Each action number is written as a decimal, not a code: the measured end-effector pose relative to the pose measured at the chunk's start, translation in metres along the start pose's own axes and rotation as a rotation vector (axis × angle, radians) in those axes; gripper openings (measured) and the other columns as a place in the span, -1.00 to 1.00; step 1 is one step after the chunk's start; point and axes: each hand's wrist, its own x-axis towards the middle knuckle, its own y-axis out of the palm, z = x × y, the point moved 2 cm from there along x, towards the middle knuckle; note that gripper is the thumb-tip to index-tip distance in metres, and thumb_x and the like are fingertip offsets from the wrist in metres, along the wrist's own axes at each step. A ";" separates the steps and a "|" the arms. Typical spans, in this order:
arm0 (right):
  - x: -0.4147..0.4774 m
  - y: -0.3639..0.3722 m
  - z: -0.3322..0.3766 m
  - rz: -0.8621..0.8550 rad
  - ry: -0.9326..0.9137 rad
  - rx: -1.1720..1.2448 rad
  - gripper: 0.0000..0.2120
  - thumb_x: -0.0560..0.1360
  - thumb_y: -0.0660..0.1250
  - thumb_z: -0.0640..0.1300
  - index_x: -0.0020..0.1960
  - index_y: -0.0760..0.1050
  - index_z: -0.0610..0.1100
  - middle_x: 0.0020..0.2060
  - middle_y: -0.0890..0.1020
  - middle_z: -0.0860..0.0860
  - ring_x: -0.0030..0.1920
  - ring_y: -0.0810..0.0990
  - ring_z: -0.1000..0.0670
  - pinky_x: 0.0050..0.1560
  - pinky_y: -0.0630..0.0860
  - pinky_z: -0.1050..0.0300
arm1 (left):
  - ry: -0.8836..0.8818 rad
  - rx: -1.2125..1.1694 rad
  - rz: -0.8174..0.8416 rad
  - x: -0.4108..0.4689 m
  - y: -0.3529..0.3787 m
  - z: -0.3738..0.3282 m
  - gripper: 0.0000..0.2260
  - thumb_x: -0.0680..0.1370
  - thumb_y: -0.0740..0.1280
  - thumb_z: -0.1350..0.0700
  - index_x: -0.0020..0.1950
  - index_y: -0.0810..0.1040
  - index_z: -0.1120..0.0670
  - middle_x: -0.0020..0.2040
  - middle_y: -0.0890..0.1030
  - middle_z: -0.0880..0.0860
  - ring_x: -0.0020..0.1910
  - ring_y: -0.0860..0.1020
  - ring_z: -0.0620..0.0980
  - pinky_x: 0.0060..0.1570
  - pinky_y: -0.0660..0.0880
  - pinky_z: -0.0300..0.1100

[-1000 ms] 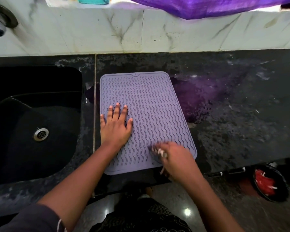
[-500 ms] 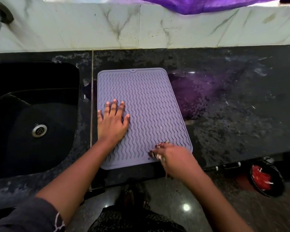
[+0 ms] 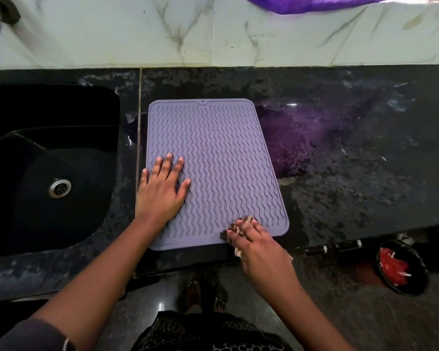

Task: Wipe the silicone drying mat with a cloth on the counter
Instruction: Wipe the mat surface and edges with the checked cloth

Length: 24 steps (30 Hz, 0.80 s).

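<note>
A lilac silicone drying mat [image 3: 221, 153] with wavy ridges lies flat on the black counter [image 3: 352, 173], just right of the sink. My left hand [image 3: 161, 191] presses flat on the mat's left side, fingers spread, little finger over the mat's edge. My right hand [image 3: 256, 245] sits at the mat's near right corner, closed on a small bunched cloth [image 3: 246, 221]. Only a pale scrap of the cloth shows past my fingertips and under the palm.
A black sink [image 3: 48, 171] with a metal drain [image 3: 59, 186] lies to the left. A marble backsplash [image 3: 213, 34] runs behind, with purple fabric [image 3: 314, 2] hanging over it. Below the counter edge, a dark bowl with red contents [image 3: 398, 269] stands on the floor.
My right hand with the cloth has slid slightly right along the mat's near edge. My left hand stays pressed in place. The view has shifted a little.
</note>
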 end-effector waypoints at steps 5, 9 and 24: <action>0.002 0.006 0.053 -0.049 0.060 0.030 -0.49 0.42 0.39 -0.15 0.34 0.40 0.03 0.31 0.48 -0.12 0.30 0.45 -0.17 0.15 0.53 -0.07 | -0.004 -0.003 -0.003 -0.001 -0.001 0.000 -0.44 0.57 -0.07 -0.23 0.54 0.05 -0.09 0.57 0.05 -0.01 0.55 -0.01 0.01 0.47 -0.07 0.07; 0.004 0.019 0.060 -0.024 -0.050 -0.123 -0.44 0.21 0.54 -0.09 0.20 0.55 -0.04 0.14 0.62 -0.10 0.14 0.59 -0.21 0.01 0.56 -0.05 | -0.001 -0.007 0.004 -0.001 -0.001 0.002 -0.42 0.54 -0.10 -0.25 0.54 0.06 -0.09 0.57 0.07 -0.01 0.55 0.00 0.01 0.48 -0.07 0.07; -0.012 -0.019 -0.010 -0.041 0.135 -0.090 -0.59 0.57 0.14 -0.19 0.41 0.30 -0.01 0.34 0.40 -0.04 0.28 0.41 -0.07 0.24 0.41 0.09 | 0.012 -0.008 -0.011 -0.002 -0.002 0.002 -0.45 0.57 -0.07 -0.23 0.54 0.05 -0.09 0.57 0.07 0.00 0.54 0.00 0.01 0.47 -0.07 0.07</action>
